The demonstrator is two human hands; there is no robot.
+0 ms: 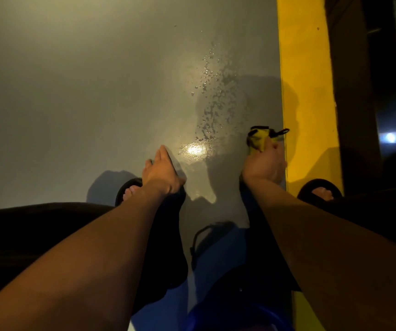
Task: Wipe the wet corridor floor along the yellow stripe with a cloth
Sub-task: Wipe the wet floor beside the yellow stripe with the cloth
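Wet grey floor (pixel 96 91) with water droplets (pixel 216 101), yellow stripe (pixel 306 91)

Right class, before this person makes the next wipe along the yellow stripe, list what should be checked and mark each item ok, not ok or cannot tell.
1. Cloth in hand: ok, the right hand grips it, bunched.
2. Cloth down on the floor: cannot tell, the hand hides the contact.
3. Cloth near the stripe: ok, it sits just beside the edge.
4. Water left to wipe: not ok, droplets lie ahead of the cloth.
5. Left hand braced: ok, fingers straight, resting on the floor clear of the droplets.
6. Feet clear of the path: ok, both sandals are behind the hands.
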